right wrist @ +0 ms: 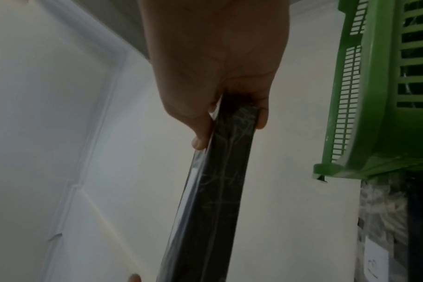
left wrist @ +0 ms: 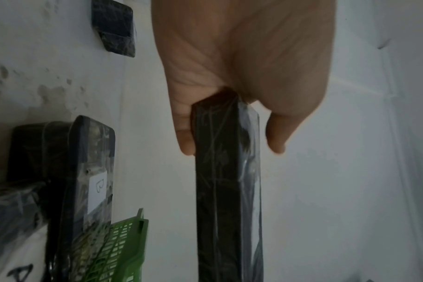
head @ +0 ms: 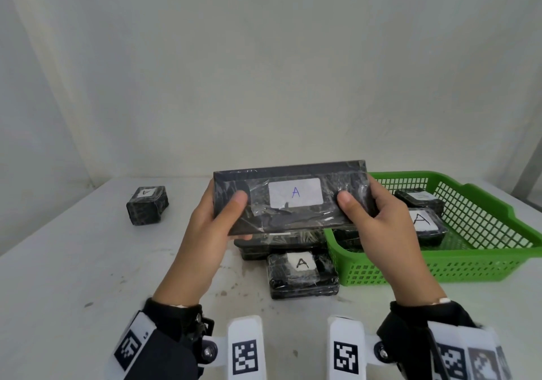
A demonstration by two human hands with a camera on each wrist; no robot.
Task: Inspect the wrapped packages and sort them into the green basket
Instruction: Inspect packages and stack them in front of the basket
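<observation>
Left hand (head: 205, 233) and right hand (head: 384, 227) pinch ends of flat black film-wrapped package (head: 293, 200), thumbs on glossy crinkled face; white "A" label (head: 295, 192); perforated green basket (head: 481, 250) just beside.

Hidden and cut-off parts around the held flat package

In the head view the flat package (head: 293, 200) held up by both hands covers most of a long wrapped package (head: 278, 240) lying on the table behind it, and the fingers of the left hand (head: 205, 227) and right hand (head: 387, 227) are out of sight behind it, only the thumbs showing. The right hand also hides the near left part of the green basket (head: 475, 250) and part of a labelled package (head: 425, 224) inside; the label of the farther basket package (head: 419, 196) is too faint to read. Both forearms are cut by the bottom edge. In the wrist views the held package runs off the lower edge.
</observation>
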